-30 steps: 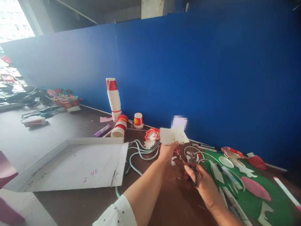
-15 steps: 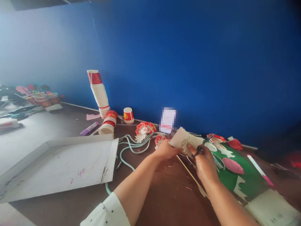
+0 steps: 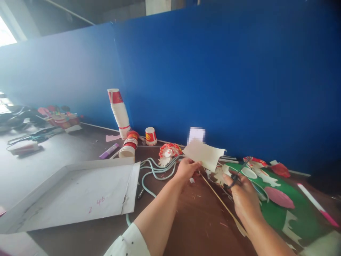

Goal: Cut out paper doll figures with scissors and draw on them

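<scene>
My left hand (image 3: 186, 170) pinches a cream sheet of paper (image 3: 204, 153) by its lower edge and holds it above the table. To its right, my right hand (image 3: 244, 197) is closed around black-handled scissors (image 3: 234, 180), whose blades point up and to the right. At the thumb and fingertips of that hand is a cut cream paper piece (image 3: 220, 175) with a jagged edge. Whether the fingers grip this piece or only touch it, I cannot tell. A thin wooden stick (image 3: 226, 206) lies under and between my hands.
A white shallow tray (image 3: 80, 199) marked in pink lies left. Behind it are stacked paper cups (image 3: 122, 115), a single cup (image 3: 151, 136), a purple glue stick (image 3: 109, 151), a fringed red flower (image 3: 169, 153) and pale blue cord (image 3: 149, 177). Green paper (image 3: 275, 209) with scraps lies right.
My hands have moved apart; the jagged piece is now separate from the cream sheet. The scissors have swung to point up and right. The view has tilted up and shifted left.
</scene>
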A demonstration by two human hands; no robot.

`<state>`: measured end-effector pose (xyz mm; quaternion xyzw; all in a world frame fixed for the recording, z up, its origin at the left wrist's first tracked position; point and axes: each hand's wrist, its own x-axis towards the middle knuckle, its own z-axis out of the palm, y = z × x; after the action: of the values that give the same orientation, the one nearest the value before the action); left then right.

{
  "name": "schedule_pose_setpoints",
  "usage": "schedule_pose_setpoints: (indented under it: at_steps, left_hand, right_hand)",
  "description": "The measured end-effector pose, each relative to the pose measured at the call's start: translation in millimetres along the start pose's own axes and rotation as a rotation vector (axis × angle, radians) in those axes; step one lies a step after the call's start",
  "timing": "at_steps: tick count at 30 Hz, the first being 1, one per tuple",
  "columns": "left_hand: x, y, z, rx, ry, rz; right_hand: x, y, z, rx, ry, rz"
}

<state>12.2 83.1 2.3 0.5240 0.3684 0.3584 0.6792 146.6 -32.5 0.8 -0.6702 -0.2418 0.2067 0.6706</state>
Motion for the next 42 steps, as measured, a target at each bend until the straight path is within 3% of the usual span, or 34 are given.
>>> schedule_pose_setpoints:
  at_steps: [5, 11, 13, 14, 18, 23, 31, 37, 42]
  left_hand:
    - [-2, 4, -2.7, -0.068, -0.057, -0.048]
    - [0, 2, -4.8, -0.081, -0.123, -0.073]
    - [1, 2, -5.5, -0.085, -0.151, -0.070]
    - [1, 2, -5.7, -0.083, -0.164, -0.074]
    - [1, 2, -5.5, -0.117, -0.145, -0.081]
    - [6, -2, -3.9, -0.240, -0.066, -0.024]
    - [11, -7, -4.4, -0.308, -0.069, 0.000]
    - [14, -12, -6.5, -0.318, -0.083, 0.073]
    - [13, -10, -7.6, -0.360, -0.054, 0.043]
  right_hand:
    - [7, 6, -7, -0.248, -0.074, 0.016]
    - [2, -9, -7, -0.257, 0.155, -0.184]
    - [-7, -20, -5, -0.227, 0.157, -0.264]
    - [-12, -26, -4, -0.221, 0.106, -0.278]
    - [-30, -39, -1, -0.224, -0.366, -0.116]
    - [-25, -37, -6, -0.226, -0.595, 0.130]
    - [-18, -32, -14, -0.331, -0.739, 0.200]
    - [-22, -34, -12, -0.316, -0.769, 0.224]
    - [-22, -32, -12, -0.300, -0.800, 0.232]
